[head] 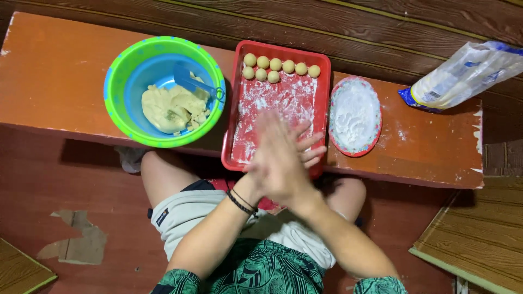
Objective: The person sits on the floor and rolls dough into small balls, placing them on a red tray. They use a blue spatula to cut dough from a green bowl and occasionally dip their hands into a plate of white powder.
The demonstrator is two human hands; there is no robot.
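Two hands, left hand [272, 163] and right hand [297, 155], are pressed palm to palm above the red tray [324, 92], fingers stretched flat; what is between them I cannot tell. Nine dough balls [275, 64] lie in the tray. One bowl [117, 76] holds dough [169, 109].

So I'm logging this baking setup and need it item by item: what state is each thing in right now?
Bowl: upright, holds a lump of dough and a blue scraper.
Red tray: floured, nine dough balls in two rows at its far end.
Plate: heaped with white flour.
Bag: lying on its side.
Left hand and right hand: pressed palm to palm over the tray, blurred.
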